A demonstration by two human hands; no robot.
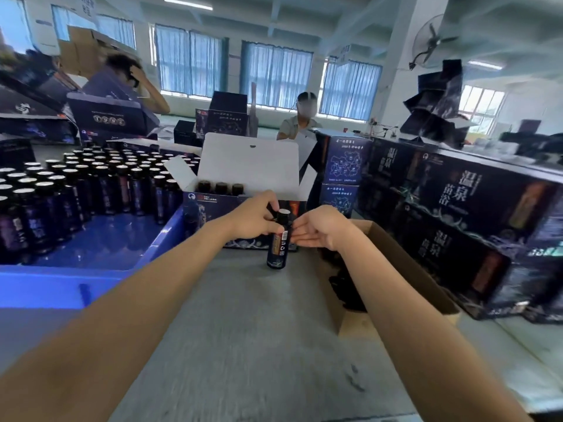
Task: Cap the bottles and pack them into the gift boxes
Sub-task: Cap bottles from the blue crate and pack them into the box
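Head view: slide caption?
Left hand grips a dark labelled bottle upright before the open dark-blue cardboard gift box; open right hand at its side.

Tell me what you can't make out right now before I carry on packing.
- Head view: the open gift box's front wall hides its slots; only three bottle tops show.
- Head view: left hand covers the bottle's neck; cap tightness unclear.
- Head view: cardboard box contents dark, partly behind the right forearm.

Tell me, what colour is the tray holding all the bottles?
The tray is blue; the head view shows it.
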